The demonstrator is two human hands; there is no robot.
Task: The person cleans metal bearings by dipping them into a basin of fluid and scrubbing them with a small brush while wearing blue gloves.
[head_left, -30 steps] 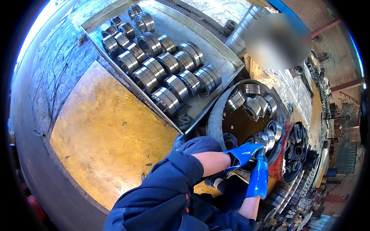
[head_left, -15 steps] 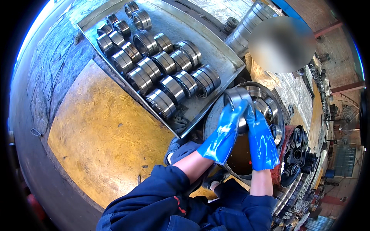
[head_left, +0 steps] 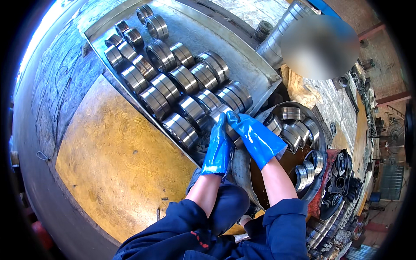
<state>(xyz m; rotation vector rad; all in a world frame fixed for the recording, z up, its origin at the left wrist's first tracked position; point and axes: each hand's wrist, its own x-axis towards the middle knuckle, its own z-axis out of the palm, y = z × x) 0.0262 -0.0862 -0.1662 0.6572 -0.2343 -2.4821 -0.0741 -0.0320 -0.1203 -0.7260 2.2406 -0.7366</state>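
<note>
Left hand point(head_left: 218, 149): gloved, gripping steel bearing point(head_left: 220, 112)
Right hand point(head_left: 256, 138): gloved, gripping same bearing
Metal tray point(head_left: 206, 32): bearing rows point(head_left: 166, 87)
Round tub point(head_left: 242, 173): loose bearings point(head_left: 311, 130), brown liquid point(head_left: 275, 173)

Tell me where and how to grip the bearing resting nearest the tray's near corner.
Take that bearing by its smooth outer band, coming down from above on the near side. It lies on its curved surface, its open end facing the left wall of the tray; neighbouring bearings crowd its far side, so the near side looks freer.
</note>
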